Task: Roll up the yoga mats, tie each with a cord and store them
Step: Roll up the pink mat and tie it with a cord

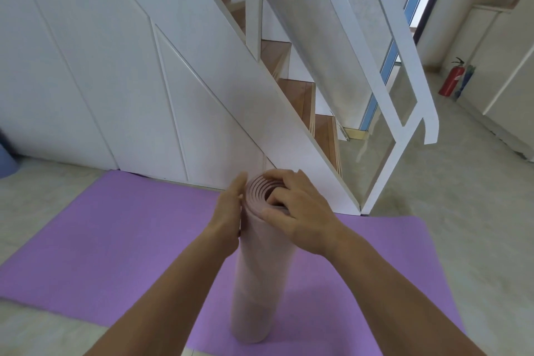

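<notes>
A rolled pink yoga mat (260, 283) stands upright on its end, in the middle of the view. It stands on a purple yoga mat (115, 246) that lies flat on the floor. My left hand (228, 217) presses flat against the left side of the roll near its top, fingers straight. My right hand (294, 208) lies over the top end of the roll, with curled fingers reaching into the spiral and the thumb on the outer layer. No cord is in view.
White panelled stair cladding (121, 81) rises behind the mats, with wooden steps (300, 101) and a white glass railing (404, 113) to the right. A red fire extinguisher (450, 78) stands at the far right wall. A blue object (5, 159) sits at the left edge.
</notes>
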A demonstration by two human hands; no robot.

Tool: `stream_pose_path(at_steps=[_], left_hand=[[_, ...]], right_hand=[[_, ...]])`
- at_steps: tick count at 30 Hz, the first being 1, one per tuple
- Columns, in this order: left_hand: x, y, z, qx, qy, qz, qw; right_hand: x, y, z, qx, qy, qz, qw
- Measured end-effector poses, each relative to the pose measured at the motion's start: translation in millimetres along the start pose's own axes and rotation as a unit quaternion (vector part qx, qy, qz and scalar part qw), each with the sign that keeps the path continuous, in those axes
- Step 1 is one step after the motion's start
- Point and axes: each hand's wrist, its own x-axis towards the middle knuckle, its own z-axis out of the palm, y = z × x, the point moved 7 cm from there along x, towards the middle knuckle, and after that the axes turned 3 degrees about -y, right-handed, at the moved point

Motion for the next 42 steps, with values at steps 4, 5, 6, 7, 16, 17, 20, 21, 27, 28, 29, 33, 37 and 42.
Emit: stream_pose_path(at_steps=[4,5,6,7,16,17,20,21,27,28,29,33,37,42], left_hand=[[-0.8,19.8,8.4,0.093,-0.047,0.022,0.994],[0.8,21.2,4.3,0.108,-0.034,0.015,0.993],[1.6,22.2,2.5,0.115,-0.028,0.004,0.993],[2.9,23.5,-0.2,0.125,-0.021,-0.001,0.992],[5.9,26.2,-11.9,0.201,0.031,0.073,0.976],[7.5,24.1,-13.7,0.195,0.035,0.073,0.977],[3.8,17.9,-18.9,0.156,0.053,0.048,0.985],[2.4,15.4,-18.8,0.140,0.056,0.034,0.988],[-9.3,21.0,-15.0,0.010,0.031,-0.118,0.993],[-8.4,24.8,-18.1,0.018,0.028,-0.131,0.991],[-8.5,28.0,-20.2,0.029,0.020,-0.139,0.990],[-6.9,26.4,-20.9,0.038,-0.048,-0.170,0.984],[5.7,24.4,-38.5,0.021,-0.041,-0.164,0.985],[5.2,21.0,-50.7,0.056,-0.057,-0.138,0.987]], right_hand=[[4.9,0.7,1.6,0.106,0.058,0.020,0.992],[6.3,3.4,-3.2,0.131,0.094,0.044,0.986],[7.7,8.7,-9.3,0.149,0.135,0.081,0.976],[9.5,14.6,-15.9,0.158,0.167,0.127,0.965],[28.9,23.7,16.1,0.087,-0.031,0.243,0.966],[31.2,24.4,15.9,0.074,-0.033,0.246,0.966],[29.9,23.1,15.4,0.085,-0.032,0.257,0.962],[28.6,21.9,16.7,0.089,-0.032,0.255,0.962],[20.7,12.5,11.2,0.039,-0.060,0.255,0.964],[22.0,8.3,9.1,-0.014,-0.071,0.238,0.969],[24.6,2.0,8.4,-0.065,-0.085,0.208,0.972],[35.2,-16.4,23.0,-0.128,-0.150,0.131,0.972],[45.3,-16.9,36.2,-0.146,-0.185,0.146,0.961],[50.5,-22.6,40.8,-0.148,-0.199,0.138,0.959]])
